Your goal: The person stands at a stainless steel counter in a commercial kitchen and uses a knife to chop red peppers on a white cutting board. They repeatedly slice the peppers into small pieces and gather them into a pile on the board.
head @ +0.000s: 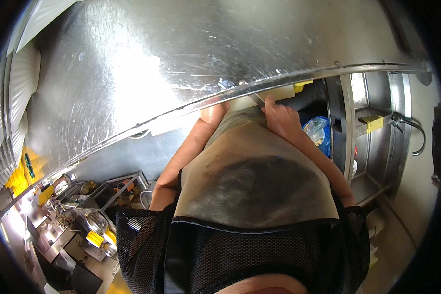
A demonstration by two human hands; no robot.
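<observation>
My right hand (282, 119) is closed around a knife, whose metal blade (257, 100) points up and to the left. A pale cutting board (281, 92) lies beneath it on the worktop. The front edge of a steel shelf (220, 47) hides the far end of the blade. To the left is my left hand (213, 112), near the board's pale surface; its fingers are hidden behind the shelf edge, so what it holds or touches cannot be seen. A stained beige apron (249, 176) covers my front, just below both hands.
The scratched shelf spans the upper view at head height. White ribbed containers (23, 81) stand stacked at left. On the right are a clear plastic bag (316, 130) in a blue container, a sink (380, 147), its curved faucet (420, 136) and a yellow cloth (374, 124). A metal rack (123, 191) stands lower left.
</observation>
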